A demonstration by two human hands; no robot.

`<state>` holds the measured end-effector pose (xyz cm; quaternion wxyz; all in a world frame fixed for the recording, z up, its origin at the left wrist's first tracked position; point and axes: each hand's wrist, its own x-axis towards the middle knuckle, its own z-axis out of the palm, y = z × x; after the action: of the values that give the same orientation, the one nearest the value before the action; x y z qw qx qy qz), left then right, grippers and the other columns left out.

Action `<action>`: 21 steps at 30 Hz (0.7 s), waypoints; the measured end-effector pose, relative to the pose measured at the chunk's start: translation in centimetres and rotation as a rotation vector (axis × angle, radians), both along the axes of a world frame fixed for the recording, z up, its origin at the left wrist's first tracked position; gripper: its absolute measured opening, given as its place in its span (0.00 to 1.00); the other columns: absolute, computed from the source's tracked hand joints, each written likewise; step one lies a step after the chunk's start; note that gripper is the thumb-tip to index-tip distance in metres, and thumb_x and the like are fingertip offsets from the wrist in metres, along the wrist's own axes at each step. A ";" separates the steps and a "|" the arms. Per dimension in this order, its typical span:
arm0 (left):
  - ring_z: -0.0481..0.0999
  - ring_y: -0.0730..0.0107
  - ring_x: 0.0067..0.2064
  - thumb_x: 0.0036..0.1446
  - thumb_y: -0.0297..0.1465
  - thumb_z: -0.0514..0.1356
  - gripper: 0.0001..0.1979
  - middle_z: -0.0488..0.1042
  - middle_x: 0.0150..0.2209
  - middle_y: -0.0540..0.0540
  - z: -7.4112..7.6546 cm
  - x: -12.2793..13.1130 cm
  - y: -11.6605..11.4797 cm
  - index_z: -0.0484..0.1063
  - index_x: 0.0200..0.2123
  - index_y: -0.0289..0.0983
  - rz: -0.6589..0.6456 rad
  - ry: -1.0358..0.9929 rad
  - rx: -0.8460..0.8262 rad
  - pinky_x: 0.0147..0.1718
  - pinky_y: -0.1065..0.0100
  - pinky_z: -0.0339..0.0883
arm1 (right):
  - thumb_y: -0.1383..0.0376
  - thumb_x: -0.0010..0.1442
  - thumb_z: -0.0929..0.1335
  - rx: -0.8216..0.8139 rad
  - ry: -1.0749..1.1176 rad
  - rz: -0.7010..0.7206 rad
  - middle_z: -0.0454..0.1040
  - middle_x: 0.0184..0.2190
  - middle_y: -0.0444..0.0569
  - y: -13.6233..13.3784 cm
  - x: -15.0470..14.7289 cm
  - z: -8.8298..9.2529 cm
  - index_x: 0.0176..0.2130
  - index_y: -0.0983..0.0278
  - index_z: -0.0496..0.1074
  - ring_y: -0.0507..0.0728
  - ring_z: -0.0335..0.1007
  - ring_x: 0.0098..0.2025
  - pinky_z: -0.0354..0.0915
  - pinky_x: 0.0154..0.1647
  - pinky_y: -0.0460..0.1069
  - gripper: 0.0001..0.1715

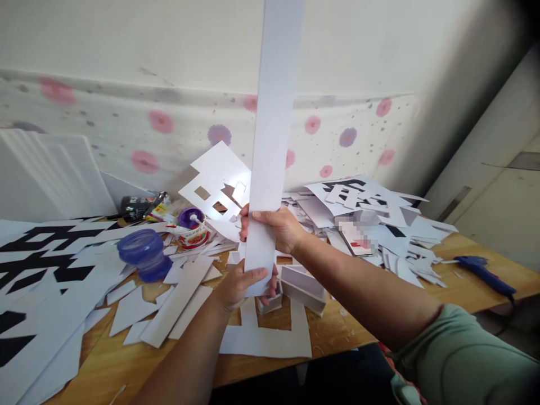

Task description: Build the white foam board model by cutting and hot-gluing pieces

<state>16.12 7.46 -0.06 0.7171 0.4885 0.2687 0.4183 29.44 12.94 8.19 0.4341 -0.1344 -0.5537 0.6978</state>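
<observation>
A long white strip of foam board or card (pixel 272 135) stands nearly upright in front of me, its top running out of view. My left hand (pixel 242 284) is closed round its lower end, thumb on the near face and fingertips showing at the right edge. Higher up, my right hand (pixel 280 225) grips the strip from the right, its thumb across the front and fingers curling past the left edge. Below the hands lie a white cut-out sheet (pixel 268 343) with window-like openings and a small white box-like piece (pixel 304 287), partly hidden.
Sheets with black characters (pixel 46 264) cover the table's left. Nearby are a blue plastic jar (pixel 143 253), a tub with a red label (pixel 196 236) and loose white strips (pixel 179 301). Scraps are heaped at right, near a blue glue gun (pixel 485 273). A flowered cloth (pixel 181 132) hangs behind.
</observation>
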 end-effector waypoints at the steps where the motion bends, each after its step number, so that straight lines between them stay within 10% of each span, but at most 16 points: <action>1: 0.76 0.60 0.25 0.51 0.34 0.67 0.13 0.75 0.26 0.38 0.0 0.0 0.1 0.77 0.35 0.29 0.018 0.011 0.006 0.18 0.68 0.69 | 0.56 0.48 0.74 0.003 -0.024 -0.034 0.74 0.29 0.45 0.0 -0.1 0.0 0.39 0.64 0.72 0.54 0.72 0.32 0.71 0.37 0.53 0.21; 9: 0.76 0.61 0.28 0.47 0.36 0.69 0.14 0.75 0.27 0.44 -0.5 0.1 1.6 0.76 0.36 0.34 0.436 0.126 0.166 0.20 0.69 0.70 | 0.51 0.45 0.76 0.138 -0.409 -0.493 0.74 0.41 0.50 -0.9 -0.2 -2.9 0.51 0.59 0.66 0.57 0.72 0.35 0.70 0.31 0.52 0.36; 14: 0.73 0.50 0.51 0.32 0.17 0.72 0.24 0.79 0.35 0.46 0.0 1.3 1.8 0.78 0.37 0.38 0.519 0.174 0.339 0.41 0.69 0.71 | 0.53 0.42 0.78 0.421 -0.657 -0.630 0.74 0.42 0.48 -2.2 0.2 -4.3 0.54 0.59 0.64 0.59 0.71 0.42 0.70 0.42 0.55 0.42; 21: 0.76 0.54 0.43 0.33 0.29 0.75 0.25 0.78 0.36 0.46 -0.7 0.6 2.0 0.77 0.39 0.40 0.541 0.389 0.470 0.41 0.69 0.68 | 0.57 0.38 0.80 0.287 -0.354 -0.417 0.76 0.39 0.45 -2.1 2.2 -4.0 0.48 0.59 0.67 0.58 0.74 0.43 0.71 0.46 0.55 0.40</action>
<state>16.69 9.43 -0.74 0.3858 0.6209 0.4152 0.5416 31.69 10.83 4.24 0.4794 -0.3019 -0.6740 0.4741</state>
